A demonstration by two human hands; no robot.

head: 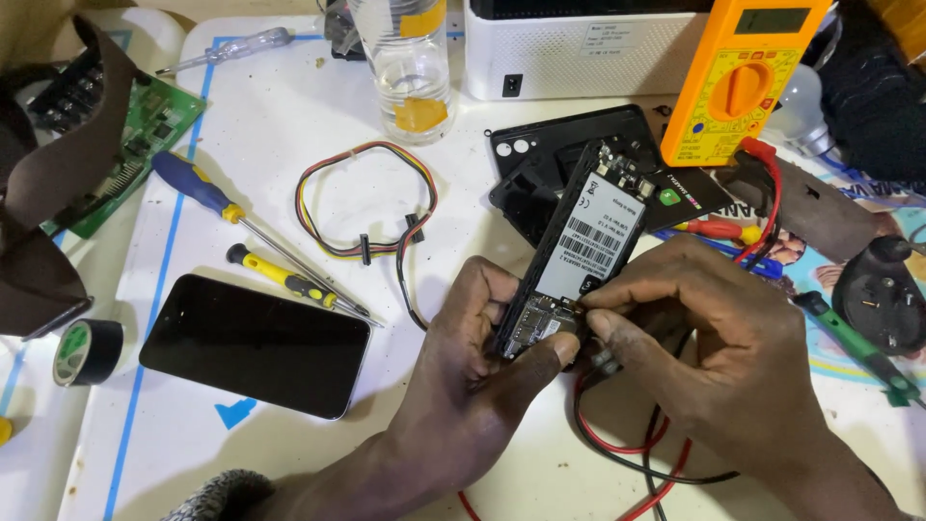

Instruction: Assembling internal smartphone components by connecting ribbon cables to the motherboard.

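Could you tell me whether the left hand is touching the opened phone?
Touching: the head view shows the left hand gripping the opened phone's lower end, thumb pressed against it.

Bright, even light falls from above onto the white table (289, 145). Soft shadows pool under the hands near the table's front edge. Focus is sharp, with slight bending toward its corners.

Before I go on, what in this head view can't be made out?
- Lower end of the opened phone: covered by the left hand and right hand.
- Whatever the right fingertips pinch: too small to tell.
- Yellow meter: screen cut off by the top edge.
- Circuit board: partly under a brown strap.
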